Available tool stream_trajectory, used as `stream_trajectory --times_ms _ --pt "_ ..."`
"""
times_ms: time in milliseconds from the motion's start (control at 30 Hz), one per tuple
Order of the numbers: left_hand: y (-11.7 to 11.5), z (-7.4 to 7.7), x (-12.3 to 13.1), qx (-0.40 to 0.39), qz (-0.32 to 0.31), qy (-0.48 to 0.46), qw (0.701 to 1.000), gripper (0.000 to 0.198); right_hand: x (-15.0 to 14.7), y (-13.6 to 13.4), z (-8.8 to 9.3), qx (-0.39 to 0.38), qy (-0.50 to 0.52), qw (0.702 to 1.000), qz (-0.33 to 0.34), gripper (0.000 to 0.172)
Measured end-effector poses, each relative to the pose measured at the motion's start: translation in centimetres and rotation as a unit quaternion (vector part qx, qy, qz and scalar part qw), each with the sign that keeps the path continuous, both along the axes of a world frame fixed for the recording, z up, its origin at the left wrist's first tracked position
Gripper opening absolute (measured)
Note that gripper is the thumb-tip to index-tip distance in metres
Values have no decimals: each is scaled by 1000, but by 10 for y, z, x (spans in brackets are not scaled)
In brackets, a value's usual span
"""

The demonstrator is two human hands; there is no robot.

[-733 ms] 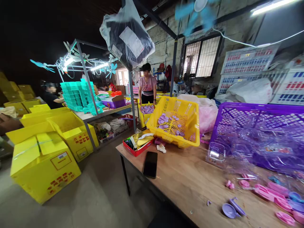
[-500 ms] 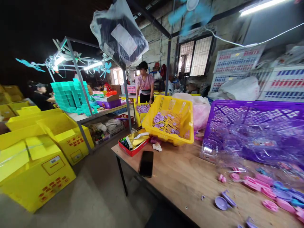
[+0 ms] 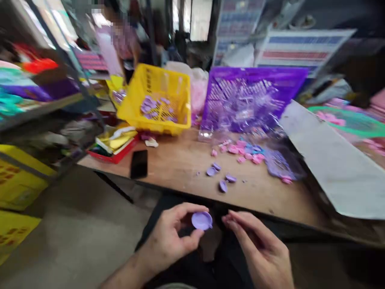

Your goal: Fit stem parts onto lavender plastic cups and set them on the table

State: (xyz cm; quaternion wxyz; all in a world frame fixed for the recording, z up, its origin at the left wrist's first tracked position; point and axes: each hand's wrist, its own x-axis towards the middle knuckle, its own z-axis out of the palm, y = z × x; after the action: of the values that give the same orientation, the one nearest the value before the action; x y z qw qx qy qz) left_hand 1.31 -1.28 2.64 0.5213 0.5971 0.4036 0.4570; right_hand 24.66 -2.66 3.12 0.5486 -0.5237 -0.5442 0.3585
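A small round purple toy dish sits between the thumb and forefinger of my left hand, its open face turned towards me. Close by on the right, my right hand has its thumb and fingertips pinched together; what they hold, if anything, is too small and blurred to name. Both hands are over my lap, in front of the table edge. Beyond them on the wooden table lie several purple toy pieces like the one I hold, with pink toy pieces further back.
A yellow basket with purple pieces stands tilted at the back, beside a purple basket of clear plastic packaging. At the left are a black phone and a red tray. A white board slants at right. Another person stands behind.
The view has swung right and down. Both my hands have come into view, the left one with a purple toy dish. The white board at the right now shows.
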Motion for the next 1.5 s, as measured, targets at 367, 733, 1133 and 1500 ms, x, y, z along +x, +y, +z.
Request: stream_trajectory --times_ms 367,733,1133,1500 --pt "-5 48 -7 180 6 79 980 45 -31 -4 44 84 106 989 56 10" --pt "-5 48 -5 215 42 138 966 44 -25 -5 37 92 50 993 48 21" --pt "-7 50 4 273 66 162 946 32 -32 -8 36 116 54 991 39 33" --pt "3 40 15 298 14 171 939 37 -28 -10 21 82 78 994 12 24"
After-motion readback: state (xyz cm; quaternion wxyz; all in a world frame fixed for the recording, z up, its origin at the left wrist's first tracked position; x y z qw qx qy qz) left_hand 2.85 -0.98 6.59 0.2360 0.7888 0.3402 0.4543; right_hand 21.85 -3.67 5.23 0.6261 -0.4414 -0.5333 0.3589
